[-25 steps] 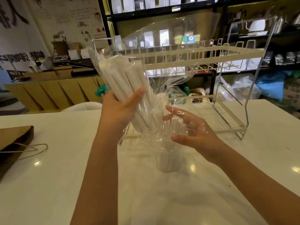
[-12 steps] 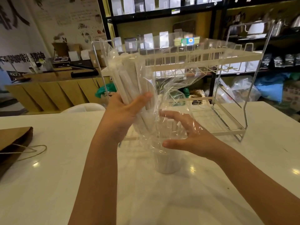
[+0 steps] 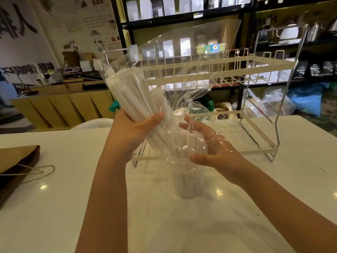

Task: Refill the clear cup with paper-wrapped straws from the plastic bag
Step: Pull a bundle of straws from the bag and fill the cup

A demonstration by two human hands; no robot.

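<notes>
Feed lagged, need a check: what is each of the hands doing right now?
Left hand: grips the plastic bag round the straws.
Right hand: open, fingers spread against the bag's loose film above the clear cup.

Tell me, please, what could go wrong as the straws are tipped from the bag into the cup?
The clear cup stands free on the table; neither hand steadies it, so the bag could topple it.

The left hand holds the straws tilted, so some may miss the rim.

Loose plastic bag film drapes the right hand and may snag.

Bright, even indoor light; ceiling glare spots on the white table [image 3: 54,207]; soft blur, wide-angle edge bowing.
</notes>
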